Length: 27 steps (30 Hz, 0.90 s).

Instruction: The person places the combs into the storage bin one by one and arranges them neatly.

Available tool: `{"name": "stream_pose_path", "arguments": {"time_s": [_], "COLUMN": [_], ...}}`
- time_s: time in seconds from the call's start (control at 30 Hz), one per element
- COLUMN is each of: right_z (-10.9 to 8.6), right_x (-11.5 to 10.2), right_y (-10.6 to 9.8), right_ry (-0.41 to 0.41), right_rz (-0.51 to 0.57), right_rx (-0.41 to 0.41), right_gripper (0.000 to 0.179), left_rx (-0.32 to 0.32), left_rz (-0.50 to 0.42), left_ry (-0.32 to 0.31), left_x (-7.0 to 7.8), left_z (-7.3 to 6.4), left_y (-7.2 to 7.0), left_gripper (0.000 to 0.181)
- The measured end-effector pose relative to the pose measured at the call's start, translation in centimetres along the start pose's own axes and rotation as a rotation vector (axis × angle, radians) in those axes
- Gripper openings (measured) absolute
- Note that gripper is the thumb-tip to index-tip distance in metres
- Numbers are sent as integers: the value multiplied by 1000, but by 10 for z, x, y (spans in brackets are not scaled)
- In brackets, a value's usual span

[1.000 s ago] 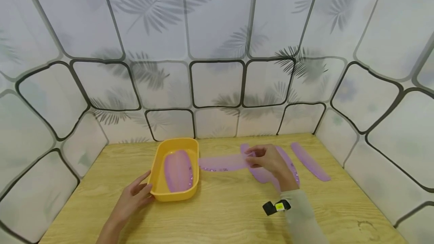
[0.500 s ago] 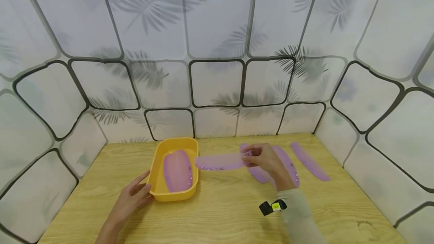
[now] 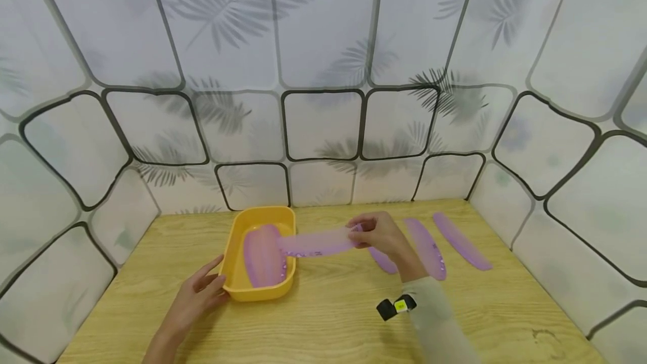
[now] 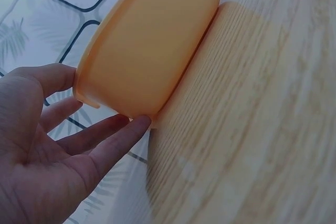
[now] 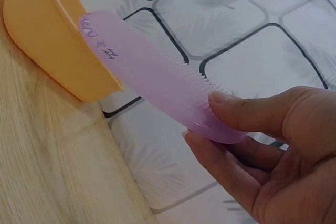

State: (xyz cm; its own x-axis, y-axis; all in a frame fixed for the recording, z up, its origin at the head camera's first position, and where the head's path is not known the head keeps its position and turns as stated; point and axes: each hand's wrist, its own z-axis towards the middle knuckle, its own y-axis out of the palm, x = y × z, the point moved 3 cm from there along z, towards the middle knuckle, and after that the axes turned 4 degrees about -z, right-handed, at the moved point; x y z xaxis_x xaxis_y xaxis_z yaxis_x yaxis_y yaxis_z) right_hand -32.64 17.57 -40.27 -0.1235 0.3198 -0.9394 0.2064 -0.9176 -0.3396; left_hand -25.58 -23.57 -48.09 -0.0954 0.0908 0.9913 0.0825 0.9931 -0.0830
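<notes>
A translucent purple comb [image 3: 315, 243] spans from my right hand [image 3: 379, 235] to the yellow plastic tub [image 3: 258, 295]. The right thumb and fingers pinch one end of it; the other end reaches over the tub's right rim in the head view. In the right wrist view the comb [image 5: 142, 74] shows fine teeth and printed marks near its far end. Inside the tub lie purple combs [image 3: 263, 257], seemingly two with teeth facing. My left hand [image 3: 197, 291] touches the tub's near left corner with extended fingers, seen also on the tub wall [image 4: 147, 45] in the left wrist view.
To the right on the wooden table [image 3: 333, 319] lie two more purple combs, a nearer one [image 3: 427, 249] and a farther one [image 3: 462, 240]. Another comb [image 3: 384, 260] is partly hidden behind the right hand. A patterned wall covering [image 3: 323, 128] encloses the table's back and sides.
My right hand has moved left with the comb, bringing its far end from beside the tub to over the rim. The left hand and tub stay in place.
</notes>
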Motion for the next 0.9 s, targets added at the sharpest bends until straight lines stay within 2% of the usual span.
{"name": "stream_pose_path", "arguments": {"time_s": [0.17, 0.6, 0.9], "right_z": [6, 29, 43], "right_x": [-4, -20, -34], "right_y": [7, 22, 36], "right_ry": [6, -20, -44], "right_rz": [2, -128, -182], "right_rx": [-34, -96, -200], "right_gripper": [26, 21, 20], "left_rx": [-9, -2, -5], "left_rz": [4, -11, -15], "left_ry": [-9, -12, -8], "left_x": [2, 0, 0], "left_z": [0, 1, 0], "left_y": [-1, 0, 0], "left_gripper": [64, 63, 63]}}
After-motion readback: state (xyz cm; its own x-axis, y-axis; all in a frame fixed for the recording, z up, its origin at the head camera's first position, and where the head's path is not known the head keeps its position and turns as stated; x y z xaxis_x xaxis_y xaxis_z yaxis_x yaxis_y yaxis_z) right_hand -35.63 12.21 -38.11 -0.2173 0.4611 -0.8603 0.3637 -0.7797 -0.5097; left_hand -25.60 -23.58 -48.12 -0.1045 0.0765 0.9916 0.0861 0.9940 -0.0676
